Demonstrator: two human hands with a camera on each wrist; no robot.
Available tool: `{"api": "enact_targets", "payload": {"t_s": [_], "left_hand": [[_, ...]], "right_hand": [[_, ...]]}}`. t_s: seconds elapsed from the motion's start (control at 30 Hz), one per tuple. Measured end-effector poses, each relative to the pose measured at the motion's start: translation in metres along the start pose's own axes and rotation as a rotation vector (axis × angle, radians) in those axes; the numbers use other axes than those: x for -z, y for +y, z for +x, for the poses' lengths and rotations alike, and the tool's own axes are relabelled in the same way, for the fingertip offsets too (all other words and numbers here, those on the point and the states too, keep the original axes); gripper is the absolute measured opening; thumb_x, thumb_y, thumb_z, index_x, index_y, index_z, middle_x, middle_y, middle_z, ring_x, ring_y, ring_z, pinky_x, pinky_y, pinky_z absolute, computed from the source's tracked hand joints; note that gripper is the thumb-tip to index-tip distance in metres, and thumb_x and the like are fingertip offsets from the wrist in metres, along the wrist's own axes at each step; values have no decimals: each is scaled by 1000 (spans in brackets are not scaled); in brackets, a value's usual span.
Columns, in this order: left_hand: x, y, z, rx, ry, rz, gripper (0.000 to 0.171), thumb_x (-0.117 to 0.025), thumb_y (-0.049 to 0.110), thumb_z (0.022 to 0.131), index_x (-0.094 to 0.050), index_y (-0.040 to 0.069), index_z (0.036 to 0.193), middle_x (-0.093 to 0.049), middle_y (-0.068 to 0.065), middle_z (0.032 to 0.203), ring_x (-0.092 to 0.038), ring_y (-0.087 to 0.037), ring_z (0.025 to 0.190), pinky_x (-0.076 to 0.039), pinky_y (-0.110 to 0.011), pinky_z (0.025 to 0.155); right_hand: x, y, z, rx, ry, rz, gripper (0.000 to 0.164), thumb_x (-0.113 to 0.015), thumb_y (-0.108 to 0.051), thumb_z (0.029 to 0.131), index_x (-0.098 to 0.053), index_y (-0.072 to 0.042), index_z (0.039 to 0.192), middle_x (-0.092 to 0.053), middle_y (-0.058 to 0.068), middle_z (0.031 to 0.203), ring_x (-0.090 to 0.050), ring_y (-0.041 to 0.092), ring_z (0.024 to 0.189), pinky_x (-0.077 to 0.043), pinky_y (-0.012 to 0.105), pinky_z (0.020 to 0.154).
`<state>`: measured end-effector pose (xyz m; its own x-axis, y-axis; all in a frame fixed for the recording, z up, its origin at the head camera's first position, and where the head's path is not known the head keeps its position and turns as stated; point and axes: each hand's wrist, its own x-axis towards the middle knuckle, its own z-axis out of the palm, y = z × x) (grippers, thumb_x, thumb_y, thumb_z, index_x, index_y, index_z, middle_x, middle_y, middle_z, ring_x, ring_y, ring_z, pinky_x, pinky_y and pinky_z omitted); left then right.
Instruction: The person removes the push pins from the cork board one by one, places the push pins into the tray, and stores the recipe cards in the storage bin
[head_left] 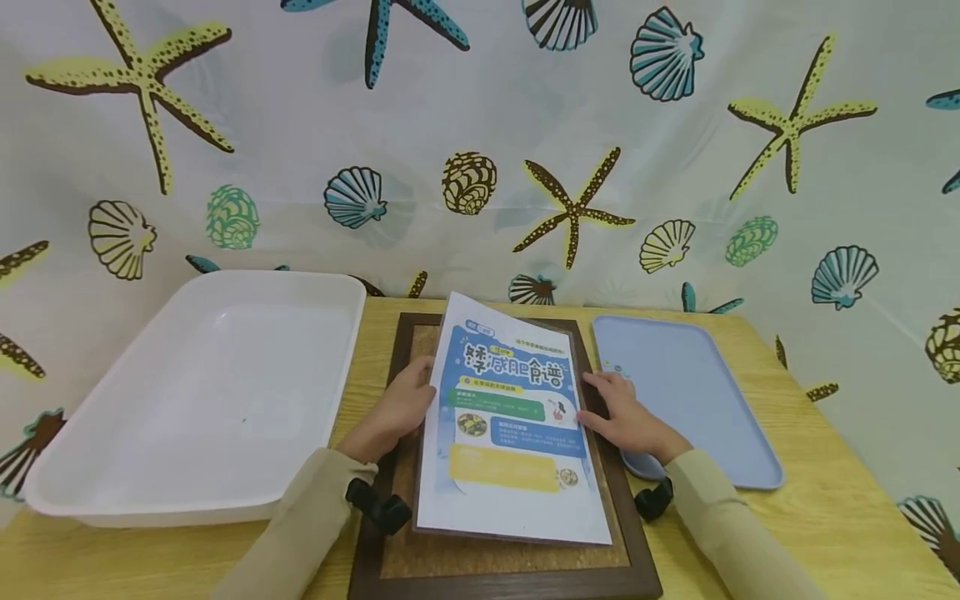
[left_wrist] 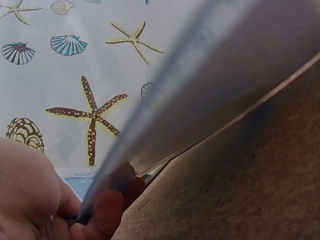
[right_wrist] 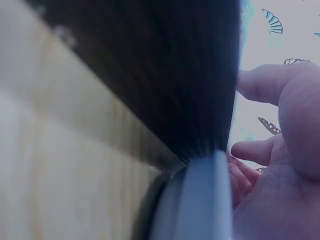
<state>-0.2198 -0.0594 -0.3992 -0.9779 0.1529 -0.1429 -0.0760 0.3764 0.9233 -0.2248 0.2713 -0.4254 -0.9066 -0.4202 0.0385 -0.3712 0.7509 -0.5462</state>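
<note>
A laminated sheet [head_left: 510, 400] with blue, green and yellow print and Chinese characters lies tilted over a dark-framed cork board [head_left: 502, 560]. Its left edge is pinched between the thumb and fingers of my left hand [head_left: 403, 404]. In the left wrist view the sheet's underside [left_wrist: 225, 85] rises off the brown cork [left_wrist: 250, 175]. My right hand [head_left: 626, 417] is at the sheet's right edge, thumb and fingers extended and apart. The right wrist view shows its fingers [right_wrist: 257, 150] beside the board's dark frame [right_wrist: 165, 65].
A large white basin [head_left: 202, 400] stands at the left, close to the board. To the right is a light blue tray [head_left: 690, 383], with a rounded blue item [head_left: 642, 465] beneath my right wrist. A shell-and-starfish curtain [head_left: 450, 108] hangs behind the wooden table [head_left: 832, 500].
</note>
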Motion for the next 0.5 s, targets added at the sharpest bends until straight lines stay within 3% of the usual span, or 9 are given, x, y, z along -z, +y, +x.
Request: {"api": "enact_targets", "payload": {"t_s": [0.2, 0.5], "left_hand": [[2, 5, -4, -15, -19, -40, 43, -31, 7, 101, -35, 7, 143, -67, -17, 96, -40, -11, 38, -33, -23, 40], [5, 7, -5, -4, -24, -68, 42, -31, 11, 104, -31, 9, 146, -68, -16, 96, -44, -10, 42, -34, -24, 44]], "right_hand": [[0, -3, -1, -42, 19, 17, 57, -53, -21, 99, -34, 11, 143, -33, 31, 134, -34, 42, 121, -34, 60, 99], [4, -4, -2, -43, 44, 125, 46, -51, -20, 100, -44, 9, 136, -58, 13, 99, -51, 19, 85, -43, 35, 76]]}}
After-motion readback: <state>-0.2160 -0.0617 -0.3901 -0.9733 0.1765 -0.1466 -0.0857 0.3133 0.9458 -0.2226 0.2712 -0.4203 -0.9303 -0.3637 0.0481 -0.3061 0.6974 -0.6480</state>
